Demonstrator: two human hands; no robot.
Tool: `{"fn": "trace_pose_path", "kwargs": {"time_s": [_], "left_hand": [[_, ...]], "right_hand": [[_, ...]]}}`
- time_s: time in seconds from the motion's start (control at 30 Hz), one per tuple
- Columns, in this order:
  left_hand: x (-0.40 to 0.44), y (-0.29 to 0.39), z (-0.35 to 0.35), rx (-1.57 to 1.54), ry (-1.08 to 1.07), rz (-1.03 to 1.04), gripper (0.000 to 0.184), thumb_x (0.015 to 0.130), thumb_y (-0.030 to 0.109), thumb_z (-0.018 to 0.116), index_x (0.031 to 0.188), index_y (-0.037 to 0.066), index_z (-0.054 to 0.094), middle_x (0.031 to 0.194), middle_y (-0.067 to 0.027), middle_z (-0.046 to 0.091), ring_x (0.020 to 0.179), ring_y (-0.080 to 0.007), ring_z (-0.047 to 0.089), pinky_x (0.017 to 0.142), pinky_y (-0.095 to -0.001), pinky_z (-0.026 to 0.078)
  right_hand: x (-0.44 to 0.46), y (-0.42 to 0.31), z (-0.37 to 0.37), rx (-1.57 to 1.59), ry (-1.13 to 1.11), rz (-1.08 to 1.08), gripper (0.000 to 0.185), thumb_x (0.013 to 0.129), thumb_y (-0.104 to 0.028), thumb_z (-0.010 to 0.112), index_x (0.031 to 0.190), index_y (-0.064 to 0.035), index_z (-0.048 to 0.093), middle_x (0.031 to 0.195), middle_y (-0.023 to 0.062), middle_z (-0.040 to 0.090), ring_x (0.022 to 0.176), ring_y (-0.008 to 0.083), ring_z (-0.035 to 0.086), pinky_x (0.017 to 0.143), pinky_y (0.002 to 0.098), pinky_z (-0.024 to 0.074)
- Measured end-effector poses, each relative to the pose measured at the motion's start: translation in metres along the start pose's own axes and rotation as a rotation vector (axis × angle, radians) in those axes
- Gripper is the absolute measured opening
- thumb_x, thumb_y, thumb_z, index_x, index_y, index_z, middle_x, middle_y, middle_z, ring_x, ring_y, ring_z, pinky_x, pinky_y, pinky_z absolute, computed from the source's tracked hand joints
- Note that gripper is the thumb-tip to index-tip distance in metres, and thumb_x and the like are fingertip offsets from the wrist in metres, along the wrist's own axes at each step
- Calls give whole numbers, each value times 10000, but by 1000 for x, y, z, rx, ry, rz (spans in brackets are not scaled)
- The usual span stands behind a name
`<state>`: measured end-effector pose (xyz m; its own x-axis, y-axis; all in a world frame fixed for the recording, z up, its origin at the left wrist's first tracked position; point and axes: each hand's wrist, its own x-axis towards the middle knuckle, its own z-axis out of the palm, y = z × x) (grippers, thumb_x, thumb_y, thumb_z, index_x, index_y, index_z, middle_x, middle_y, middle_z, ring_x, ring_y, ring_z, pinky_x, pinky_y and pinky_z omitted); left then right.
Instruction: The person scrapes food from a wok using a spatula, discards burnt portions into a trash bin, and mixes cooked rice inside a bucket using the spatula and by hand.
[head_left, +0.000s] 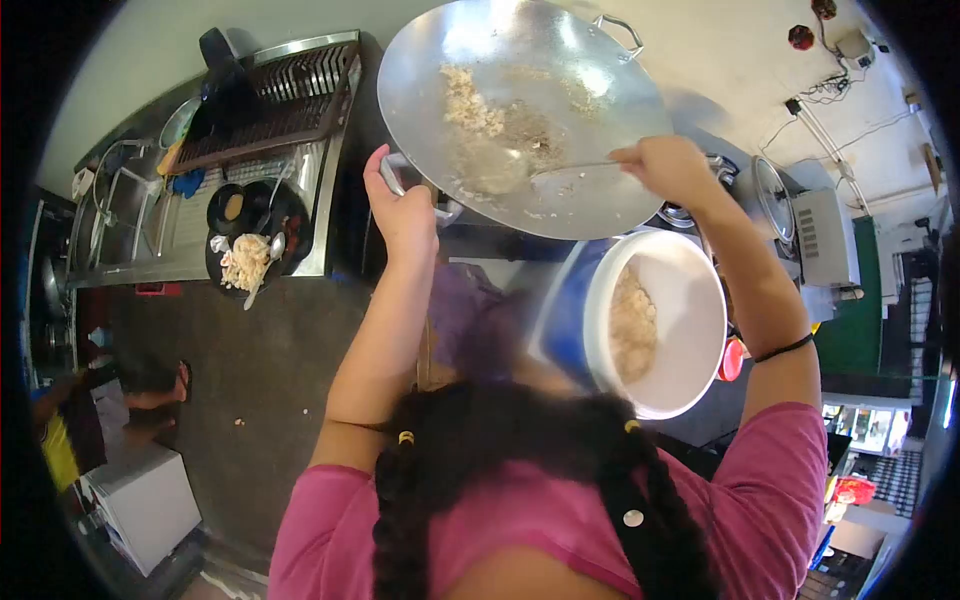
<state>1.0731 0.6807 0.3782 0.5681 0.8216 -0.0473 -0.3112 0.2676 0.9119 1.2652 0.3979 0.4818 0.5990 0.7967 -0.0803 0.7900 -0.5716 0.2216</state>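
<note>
Near me, the bucket held some rice. Beyond it, my left hand was closed around a handle of the tilted wok, and my right hand was clamped on the ladle. Food lay also inside the wok, so I judged both only part filled. I could read no label or brand.

a pink short-sleeved top, a thin black band at the right elbow, dark braids with yellow ties, a black strap with a pale round stud.
</note>
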Motion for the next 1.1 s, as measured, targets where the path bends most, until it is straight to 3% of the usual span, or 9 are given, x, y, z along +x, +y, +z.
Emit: {"fn": "trace_pose_path", "kwargs": {"time_s": [0.07,0.13,0.27,0.33,0.47,0.7,0.73,0.9,1.1], "left_hand": [[0,2,-3,26,3,8,750,674,-189,459,1381,61,438,1237,-125,541,1114,-218,559,972,-305,448],[-1,10,-4,25,-37,-74,819,638,-215,391,1415,41,412,1411,-136,423,1385,-260,406,1022,-282,399],[1,10,-4,11,-13,-76,809,636,-216,387,1405,33,425,1385,-136,443,1373,-256,417,1030,-283,396],[4,2,-6,41,10,-10,740,673,-189,443,1366,70,467,1207,-114,550,1058,-214,573,881,-292,484],[9,5,-6,67,23,41,753,668,-199,425,1366,81,470,1216,-106,540,1034,-195,569,862,-291,481],[13,6,-7,-46,-3,-41,753,689,-187,412,1383,103,459,1256,-92,514,1135,-175,504,982,-280,400],[18,6,-11,53,-11,-76,783,681,-213,366,1405,79,433,1388,-114,456,1358,-218,431,1071,-381,366],[28,-3,-16,-11,-53,-74,783,673,-207,360,1396,81,437,1377,-112,460,1356,-221,432,1079,-397,366],[34,-2,-16,0,-61,-78,800,640,-212,363,1383,72,442,1363,-107,464,1359,-226,434,1086,-423,387]], "right_hand": [[12,34,3,-105,-13,31,257,926,-364,601,1061,-201,748,887,128,716,868,334,684,780,457,534],[23,55,2,-140,-49,134,291,939,-377,552,1032,-184,749,916,132,721,894,329,686,841,459,517],[63,80,2,-448,-69,364,384,939,-376,486,912,-102,753,893,132,725,890,290,687,999,459,425],[87,78,8,-451,-43,295,401,936,-374,479,876,-92,757,872,124,726,876,275,684,1014,463,398],[134,52,16,-331,182,88,392,909,-351,491,762,-112,766,801,93,723,855,264,672,987,461,383],[163,71,47,-396,148,78,344,856,-304,525,693,-106,753,724,82,704,817,257,654,939,437,393],[167,65,46,-333,176,52,343,856,-301,523,697,-103,754,734,84,707,823,257,653,947,436,393],[184,80,59,-278,65,161,335,847,-301,527,692,-108,753,765,89,716,853,266,651,963,437,392],[181,71,94,-211,269,105,350,861,-310,516,681,-118,746,762,80,719,871,246,660,966,469,390]]}}
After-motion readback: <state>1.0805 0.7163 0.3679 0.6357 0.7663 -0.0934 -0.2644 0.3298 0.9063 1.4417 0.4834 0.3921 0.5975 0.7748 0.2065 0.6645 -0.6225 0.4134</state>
